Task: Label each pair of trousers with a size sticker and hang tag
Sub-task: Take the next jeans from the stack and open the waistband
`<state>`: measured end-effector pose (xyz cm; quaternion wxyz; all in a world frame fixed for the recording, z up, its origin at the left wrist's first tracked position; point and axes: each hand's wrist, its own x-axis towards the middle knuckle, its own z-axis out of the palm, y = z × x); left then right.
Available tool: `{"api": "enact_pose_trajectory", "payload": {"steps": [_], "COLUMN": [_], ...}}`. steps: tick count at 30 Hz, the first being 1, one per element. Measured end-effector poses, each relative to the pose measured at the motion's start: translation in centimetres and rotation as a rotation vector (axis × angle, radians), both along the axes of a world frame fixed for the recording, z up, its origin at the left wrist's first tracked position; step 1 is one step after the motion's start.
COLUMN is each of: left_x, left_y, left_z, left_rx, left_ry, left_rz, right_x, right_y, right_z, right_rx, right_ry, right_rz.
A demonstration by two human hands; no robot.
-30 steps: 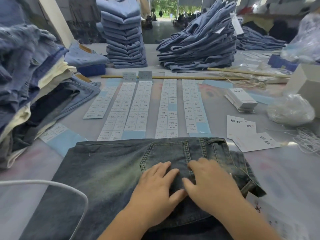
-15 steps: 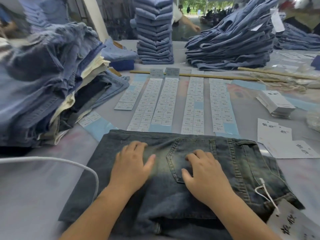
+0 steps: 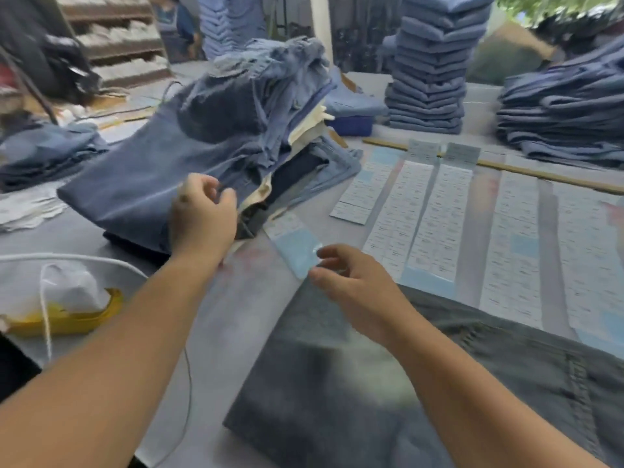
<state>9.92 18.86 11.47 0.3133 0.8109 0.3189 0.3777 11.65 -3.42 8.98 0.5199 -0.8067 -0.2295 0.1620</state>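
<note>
A dark washed pair of trousers [image 3: 472,383] lies flat at the near right, its stitched pocket showing. My right hand [image 3: 347,285] hovers over its far left corner with fingers loosely curled and nothing in them, beside a short blue sticker strip [image 3: 293,244]. My left hand [image 3: 202,214] is stretched out to the edge of a tall loose pile of blue trousers [image 3: 209,136]; thumb and fingers curve toward the fabric with a gap between them. Long sheets of size stickers [image 3: 435,217] lie in rows on the table to the right. No hang tags are in view.
Neat stacks of folded jeans [image 3: 432,62] and a spread heap [image 3: 567,106] stand at the back right behind a wooden stick [image 3: 540,173]. A white cord [image 3: 67,258] arcs over a yellow holder with white material [image 3: 67,319] at the near left. More denim [image 3: 44,153] lies far left.
Both hands have lifted off the dark trousers. The left hand has reached out to the pile on the left, the right hand has moved to the trousers' corner, and the view has swung left.
</note>
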Motion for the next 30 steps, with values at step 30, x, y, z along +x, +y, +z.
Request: {"api": "enact_pose_trajectory", "payload": {"steps": [30], "left_x": [-1.2], "left_y": [1.2], "left_z": [0.8], "left_rx": [0.807], "left_ry": [-0.163], "left_rz": [-0.160], "right_x": [8.9], "right_y": [16.7], "right_z": [6.1], "right_rx": [0.506], "right_ry": [0.213], "right_rz": [-0.160]}}
